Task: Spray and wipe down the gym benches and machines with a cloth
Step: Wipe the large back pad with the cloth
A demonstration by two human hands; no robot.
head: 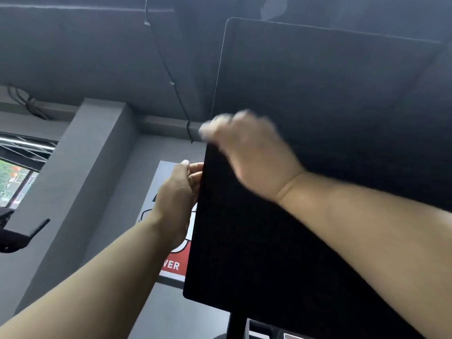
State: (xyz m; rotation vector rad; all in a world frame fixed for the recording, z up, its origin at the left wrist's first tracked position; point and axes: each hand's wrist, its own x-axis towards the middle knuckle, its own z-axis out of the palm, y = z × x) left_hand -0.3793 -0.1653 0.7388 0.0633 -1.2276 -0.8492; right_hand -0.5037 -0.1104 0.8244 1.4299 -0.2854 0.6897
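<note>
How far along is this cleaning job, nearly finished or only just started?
Done: nothing can be confirmed; the large black flat panel shows no spray or wipe marks. In hand: the left hand grips the panel's left edge while the right hand, motion-blurred, is on its face; no cloth can be made out. Left: benches and machines are out of view, so unknown.

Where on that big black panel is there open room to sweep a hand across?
The black panel has two bare stretches: above the right hand up to the top rim, and below the right forearm down to the bottom corner. The left edge is crowded: the left hand grips it, close beside the blurred right hand.
</note>
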